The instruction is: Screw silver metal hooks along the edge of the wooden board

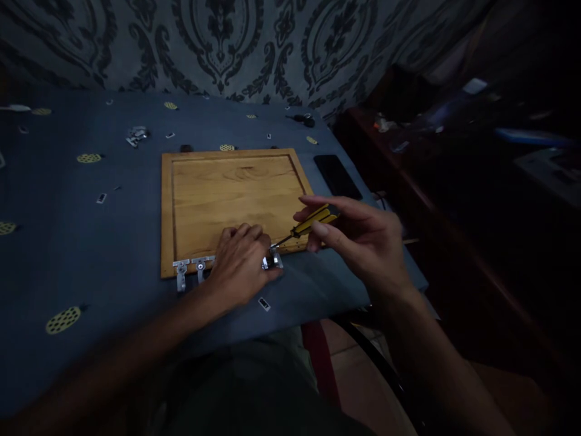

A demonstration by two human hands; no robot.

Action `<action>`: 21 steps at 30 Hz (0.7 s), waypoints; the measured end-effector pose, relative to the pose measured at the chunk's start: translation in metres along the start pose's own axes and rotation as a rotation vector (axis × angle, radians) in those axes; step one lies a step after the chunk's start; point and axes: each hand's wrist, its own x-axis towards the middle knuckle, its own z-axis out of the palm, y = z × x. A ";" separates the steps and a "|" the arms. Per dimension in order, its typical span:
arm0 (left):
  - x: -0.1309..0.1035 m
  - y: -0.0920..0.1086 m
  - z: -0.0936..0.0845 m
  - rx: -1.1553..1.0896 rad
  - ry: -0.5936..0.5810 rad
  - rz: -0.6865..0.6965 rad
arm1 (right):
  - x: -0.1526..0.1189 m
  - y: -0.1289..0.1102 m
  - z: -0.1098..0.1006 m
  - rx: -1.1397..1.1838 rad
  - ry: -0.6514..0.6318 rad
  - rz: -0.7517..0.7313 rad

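A framed wooden panel lies flat on the blue patterned tablecloth. Along its near edge, my left hand is closed around a metal cabinet hinge, pressing it against the wood; its fingers rest on the panel and the thumb is below. My right hand grips a screwdriver by its yellow and black handle. The shaft slants down to the left, with the tip at the hinge; any screw there is too small to make out. Two more hinges, a left one and another, sit at the panel's near left edge.
Behind the panel lies a small pile of metal hinges. A black phone is right of the panel, and a dark object lies near the wall. Farther right stands a dark, cluttered surface.
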 end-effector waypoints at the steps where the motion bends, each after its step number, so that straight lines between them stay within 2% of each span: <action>1: 0.000 0.000 0.000 0.000 -0.008 -0.003 | 0.000 0.001 0.000 -0.020 0.007 -0.015; 7: 0.001 0.000 -0.003 -0.001 -0.034 -0.005 | 0.001 0.004 0.008 -0.076 0.093 -0.059; 11: 0.000 0.002 -0.004 -0.006 -0.050 -0.023 | 0.000 0.000 0.008 -0.037 0.038 -0.034; 15: 0.000 0.001 -0.001 -0.007 -0.009 -0.012 | 0.000 0.000 0.004 -0.059 -0.002 -0.018; 21: 0.000 0.000 0.000 -0.004 -0.015 -0.022 | 0.000 0.007 0.012 -0.119 0.120 -0.053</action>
